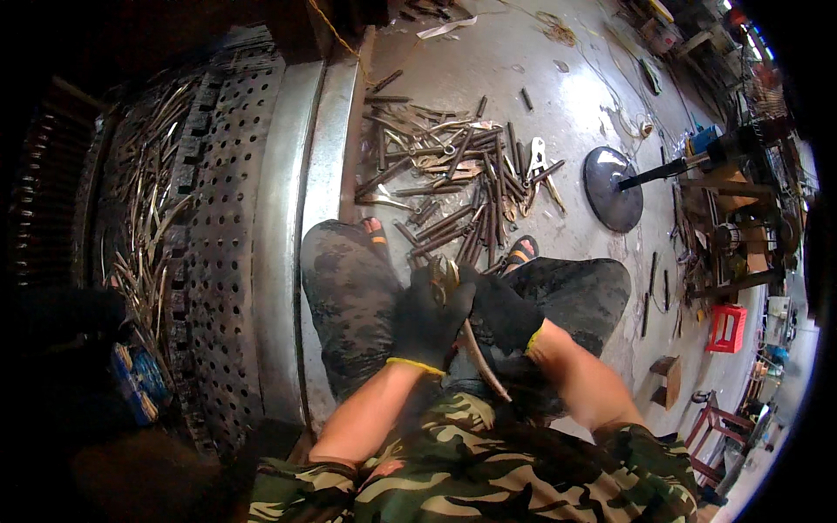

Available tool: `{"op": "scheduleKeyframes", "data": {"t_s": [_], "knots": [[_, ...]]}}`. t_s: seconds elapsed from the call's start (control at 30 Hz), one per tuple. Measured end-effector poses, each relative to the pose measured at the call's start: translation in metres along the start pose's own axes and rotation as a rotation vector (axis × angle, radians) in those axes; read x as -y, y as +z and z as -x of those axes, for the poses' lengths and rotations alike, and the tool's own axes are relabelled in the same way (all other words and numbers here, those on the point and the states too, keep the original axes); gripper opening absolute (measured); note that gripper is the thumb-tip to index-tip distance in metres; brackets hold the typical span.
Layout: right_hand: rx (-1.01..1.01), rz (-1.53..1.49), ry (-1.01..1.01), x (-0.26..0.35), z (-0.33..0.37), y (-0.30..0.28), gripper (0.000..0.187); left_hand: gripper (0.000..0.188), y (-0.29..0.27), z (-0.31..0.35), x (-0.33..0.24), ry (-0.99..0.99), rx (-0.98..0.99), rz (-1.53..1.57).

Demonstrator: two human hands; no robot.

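Observation:
My left hand (427, 315), in a black glove with a yellow cuff, is closed round a metal tool (485, 364) that looks like pliers. Its rounded, brassy head pokes up between my gloves, and one long curved handle slants down toward my lap. Pressed against it from the other side is my right hand (504, 312), gloved alike and closed; its fingertips are partly hidden. Just beyond my hands, a heap of dark metal rods (475, 228) lies on the floor between my sandalled feet, mixed with shiny flat tool pieces (538, 155).
At my left stands a metal bench (318, 148) with a perforated plate (228, 235) and a long pile of curved metal handles (148, 244). To the right are a round black stand base (613, 193), a red plastic stool (725, 329) and a small wooden piece (667, 382).

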State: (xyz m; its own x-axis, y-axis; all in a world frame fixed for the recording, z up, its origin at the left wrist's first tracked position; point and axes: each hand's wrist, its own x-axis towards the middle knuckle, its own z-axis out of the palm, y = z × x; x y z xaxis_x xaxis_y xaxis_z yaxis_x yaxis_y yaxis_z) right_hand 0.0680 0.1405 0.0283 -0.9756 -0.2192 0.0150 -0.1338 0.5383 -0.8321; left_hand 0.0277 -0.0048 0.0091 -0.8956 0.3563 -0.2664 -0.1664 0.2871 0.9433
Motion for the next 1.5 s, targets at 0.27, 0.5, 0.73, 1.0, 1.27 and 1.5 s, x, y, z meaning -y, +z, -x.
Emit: {"op": "scheduleKeyframes", "data": {"t_s": [0.27, 0.5, 0.73, 1.0, 1.27, 1.5], "knots": [[-0.133, -0.056, 0.249, -0.042, 0.018, 0.032, 0.016, 0.042, -0.006, -0.005, 0.008, -0.028, 0.008, -0.041], [-0.141, 0.044, 0.104, -0.038, 0.005, 0.022, 0.018, 0.041, -0.008, -0.005, 0.0, -0.11, 0.069, 0.038], [-0.139, -0.061, 0.126, -0.042, 0.003, 0.023, 0.013, 0.041, -0.006, -0.007, -0.002, -0.11, 0.018, 0.039], [-0.081, -0.023, 0.028, -0.048, -0.001, 0.015, 0.011, 0.041, -0.004, -0.007, 0.005, -0.083, 0.036, 0.113], [-0.079, -0.122, 0.113, -0.047, 0.002, 0.013, 0.021, 0.039, -0.007, -0.007, 0.008, -0.014, 0.077, 0.056], [-0.024, -0.113, 0.12, -0.046, 0.003, 0.007, 0.022, 0.036, -0.005, -0.003, 0.003, -0.045, 0.061, 0.072]]}}
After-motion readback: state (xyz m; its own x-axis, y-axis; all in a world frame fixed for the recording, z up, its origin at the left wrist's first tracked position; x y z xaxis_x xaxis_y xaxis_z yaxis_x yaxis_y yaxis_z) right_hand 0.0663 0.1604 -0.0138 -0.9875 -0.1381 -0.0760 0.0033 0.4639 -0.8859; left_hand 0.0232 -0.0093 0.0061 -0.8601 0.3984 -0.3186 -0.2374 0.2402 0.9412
